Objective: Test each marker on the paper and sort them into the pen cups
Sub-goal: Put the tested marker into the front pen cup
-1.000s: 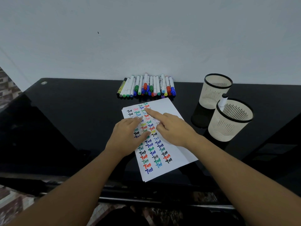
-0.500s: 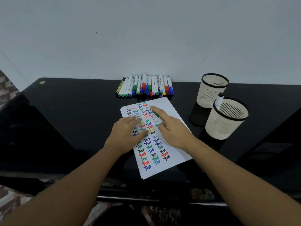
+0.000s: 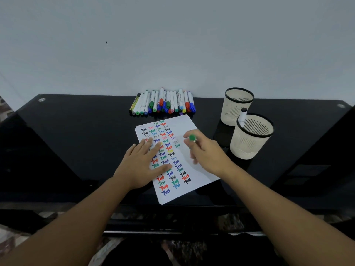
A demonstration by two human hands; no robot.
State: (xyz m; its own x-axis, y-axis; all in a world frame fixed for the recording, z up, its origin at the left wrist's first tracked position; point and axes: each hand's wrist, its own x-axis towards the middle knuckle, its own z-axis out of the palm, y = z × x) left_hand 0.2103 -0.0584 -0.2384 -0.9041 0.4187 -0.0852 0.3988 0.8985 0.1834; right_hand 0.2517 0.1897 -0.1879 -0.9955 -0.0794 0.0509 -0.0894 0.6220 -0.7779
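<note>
Two ribbed round pen cups

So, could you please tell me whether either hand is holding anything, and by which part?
The right hand pinches a green marker by its barrel, just below the green end. The left hand holds nothing; it rests flat on the paper.

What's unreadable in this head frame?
- Green marker: only its end shows; the right hand, motion-blurred, wraps the barrel, tip hidden.
- Paper: several marks lie under the left hand.
- Far cup: contents hidden by its wall.
- Marker row: labels too small.
</note>
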